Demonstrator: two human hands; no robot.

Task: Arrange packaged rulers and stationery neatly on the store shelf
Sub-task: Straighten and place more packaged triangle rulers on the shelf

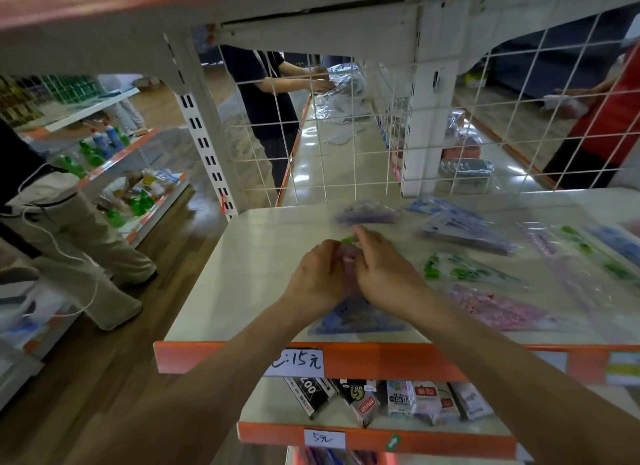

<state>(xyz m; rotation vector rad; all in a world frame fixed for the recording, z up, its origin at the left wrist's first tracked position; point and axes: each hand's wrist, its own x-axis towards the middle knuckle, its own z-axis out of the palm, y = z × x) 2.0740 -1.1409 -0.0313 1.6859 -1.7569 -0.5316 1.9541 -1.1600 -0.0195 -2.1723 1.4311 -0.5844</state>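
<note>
At frame centre, the left hand (317, 279) and right hand (386, 274), fingers curled, both pinch the top of a blue packet (360, 321) lying on the shelf (249, 274).

A blue ruler packet (360, 317) lies flat at the shelf's (242, 257) front edge; a green packet (464, 269) and a pink packet (498, 307) lie flat to its right.

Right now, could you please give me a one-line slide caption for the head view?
Left hand and right hand hold a blue packet on the cream shelf.
</note>
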